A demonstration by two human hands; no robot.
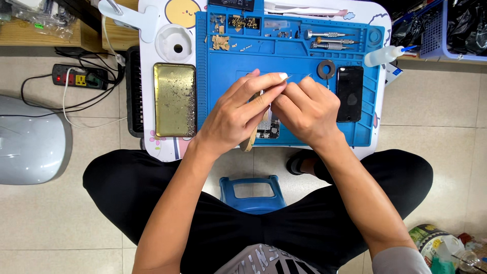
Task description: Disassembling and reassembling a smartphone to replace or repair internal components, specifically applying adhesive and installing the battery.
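Sitting at a small white bench (152,144) in the upper half of the frame, knees spread below it, a blue stool (252,193) showing between the legs.

Working with both hands at the centre of a blue mat (223,109) covering most of the bench. Left hand (238,114) curling narrow around a thin tan stick (249,138), index finger stretched up and right, nail almost touching the other hand. Right hand (304,109) pinching a slim metal tool (307,76), only its tip peeking out above the knuckles; kind of tool too small to tell. Both hands hovering over an opened phone (268,129) lying at centre, mostly hidden beneath them, a strip of its insides showing between the wrists.

Lying just right of the right hand: a black screen panel (350,94), face up on the mat. Resting near it, above the knuckles: a dark ring (326,68). Lining the top right tray of the mat: several screwdrivers (327,40). Sitting left of the mat: a gold-coloured metal plate (174,100), scuffed. Standing at the upper right edge: a small clear bottle (384,56) with a blue tip. Lying on the tiled floor at upper left: a power strip (76,78) with cables.
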